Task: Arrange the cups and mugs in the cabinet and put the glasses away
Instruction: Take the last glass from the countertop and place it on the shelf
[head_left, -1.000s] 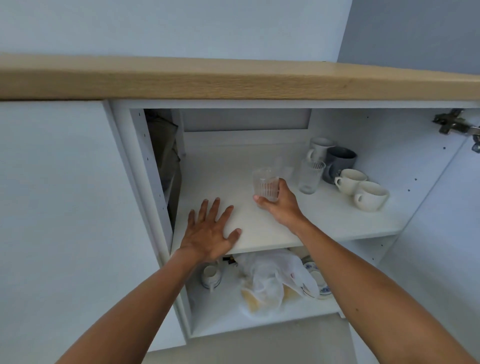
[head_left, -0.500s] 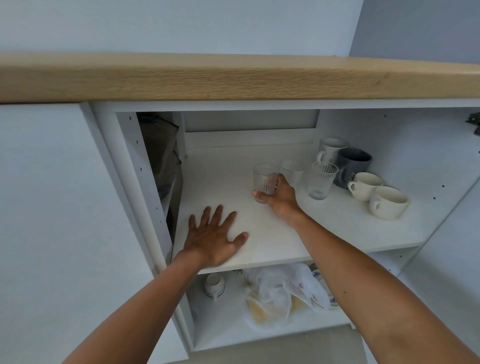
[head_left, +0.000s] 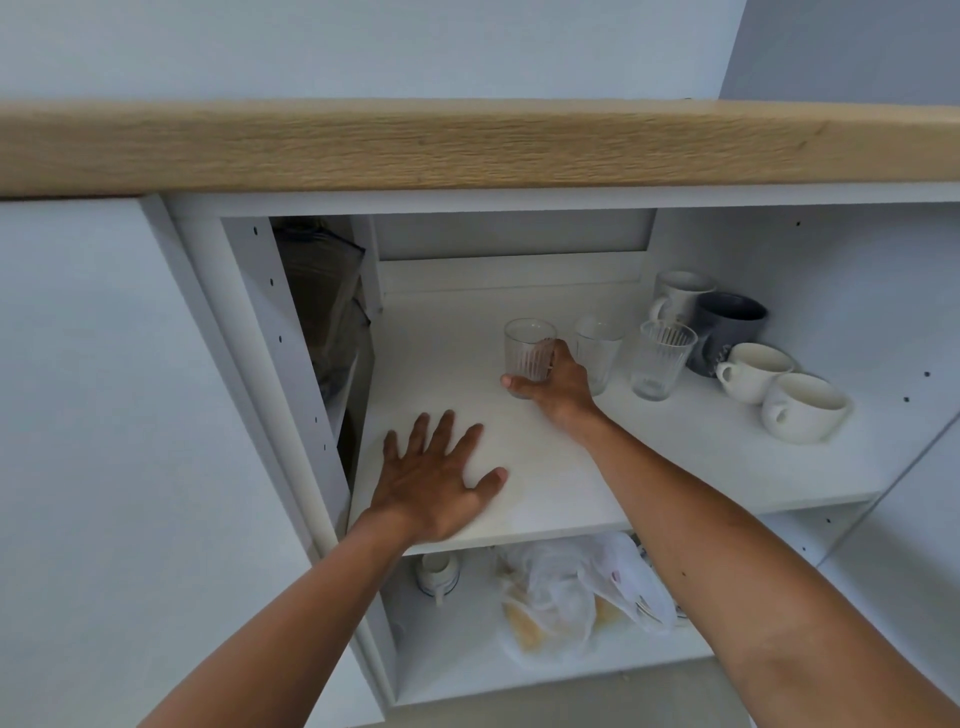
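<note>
Upright glass (head_left: 529, 349) is gripped by right hand (head_left: 558, 387) on shelf (head_left: 675, 457), just left of two glasses (head_left: 597, 345) toward which it would be slid; left hand (head_left: 434, 480) lies flat, empty, fingers spread.

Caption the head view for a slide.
Right hand grips a ribbed glass on the cabinet shelf; left hand rests flat.
</note>
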